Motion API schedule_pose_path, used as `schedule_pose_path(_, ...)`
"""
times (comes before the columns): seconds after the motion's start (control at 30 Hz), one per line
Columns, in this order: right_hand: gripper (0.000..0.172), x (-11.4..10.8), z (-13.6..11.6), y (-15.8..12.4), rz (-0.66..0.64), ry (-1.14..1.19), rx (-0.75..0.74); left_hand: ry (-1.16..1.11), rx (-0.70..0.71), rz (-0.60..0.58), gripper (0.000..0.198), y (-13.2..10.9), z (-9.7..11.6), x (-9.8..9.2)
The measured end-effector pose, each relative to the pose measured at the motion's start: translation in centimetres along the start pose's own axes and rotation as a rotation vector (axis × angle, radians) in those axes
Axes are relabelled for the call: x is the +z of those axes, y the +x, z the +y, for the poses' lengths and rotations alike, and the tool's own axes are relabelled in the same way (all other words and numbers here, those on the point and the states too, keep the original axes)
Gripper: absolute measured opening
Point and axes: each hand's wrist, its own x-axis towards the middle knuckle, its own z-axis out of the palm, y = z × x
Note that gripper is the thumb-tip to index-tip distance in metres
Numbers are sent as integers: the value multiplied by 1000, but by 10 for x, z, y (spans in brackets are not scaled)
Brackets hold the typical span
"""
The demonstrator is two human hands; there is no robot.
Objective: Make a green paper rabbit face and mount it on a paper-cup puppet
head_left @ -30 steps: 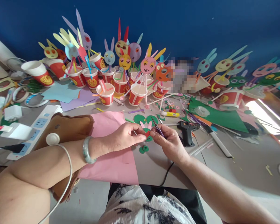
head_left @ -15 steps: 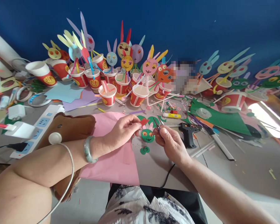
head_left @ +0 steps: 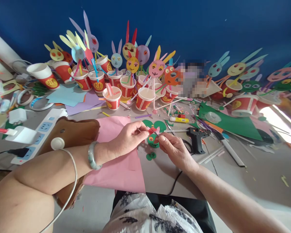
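Observation:
My left hand (head_left: 127,138) is closed in a pinch on a small red paper scrap (head_left: 151,130). My right hand (head_left: 174,149) meets it from the right, fingers closed round small scissors (head_left: 156,133) whose thin tips touch the scrap. Just under the fingertips a green round paper face (head_left: 152,141) with pink ears lies on the grey table (head_left: 160,171). Two small green paper discs (head_left: 150,156) lie nearer to me. A pink paper sheet (head_left: 116,158) lies under my left wrist.
A black glue gun (head_left: 196,138) lies right of my hands, its cord running to the table edge. A brown bag (head_left: 70,132) and a white power strip (head_left: 40,131) are on the left. Several red paper cups (head_left: 113,98) with paper bunny figures line the back. Green paper (head_left: 230,124) lies right.
The hands have drawn closer together over the green face. The red scrap dropped from slightly above it down to the scissor tips, and the right hand shifted left.

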Motion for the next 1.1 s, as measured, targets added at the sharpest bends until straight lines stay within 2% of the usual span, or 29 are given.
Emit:
schedule_pose_path(0.93,67,-1,-3,-1,-13,-55,-2,-78,-85,-1,7,0,-1,2)
schedule_pose_path(1.03,66,-1,-4,-1,-7,-72,-5,-148,-86,-7,23,0,-4,3)
schedule_pose_path(1.1,65,-1,-5,-1,-9,-85,-4,-162,-76,-52,24,0,-5,3)
